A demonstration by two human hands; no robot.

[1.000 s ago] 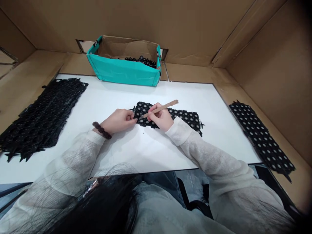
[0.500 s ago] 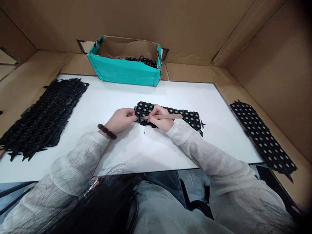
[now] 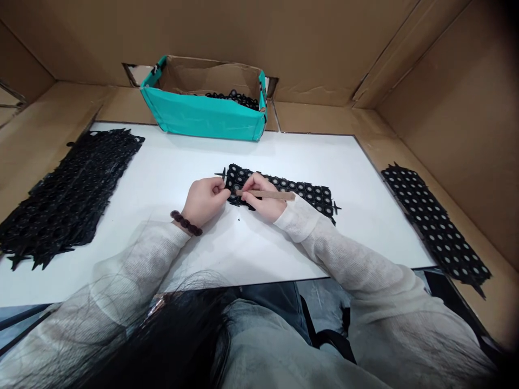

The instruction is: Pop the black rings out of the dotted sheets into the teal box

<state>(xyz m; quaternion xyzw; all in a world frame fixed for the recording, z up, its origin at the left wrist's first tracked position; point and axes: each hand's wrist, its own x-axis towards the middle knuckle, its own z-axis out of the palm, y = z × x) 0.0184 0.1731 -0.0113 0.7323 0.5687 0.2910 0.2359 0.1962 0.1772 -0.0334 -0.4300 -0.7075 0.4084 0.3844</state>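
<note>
A black moulded sheet with rows of round cells (image 3: 314, 190) lies across the white board, many of its cells showing pale grey discs. At its left end, my left hand (image 3: 206, 201) is closed, thumb and curled fingers pinching the edge; the fingertips partly hide what they grip. My right hand (image 3: 263, 199) is over the left half of the sheet, closed around a flat wooden stick (image 3: 273, 195). The stick's darker tip points left, onto the cells close to my left thumb.
A turquoise-fronted cardboard box (image 3: 206, 116) at the back holds loose black ring-like pieces (image 3: 239, 99). At the left lies a stack of black sheets (image 3: 77, 189); at the right, another black sheet with grey discs (image 3: 433, 221). Cardboard walls (image 3: 316, 48) surround the white board (image 3: 194, 254).
My right hand and the stick have shifted slightly left along the sheet. My left hand's fingers have curled in more, and a spiky tab at the sheet's left end now shows.
</note>
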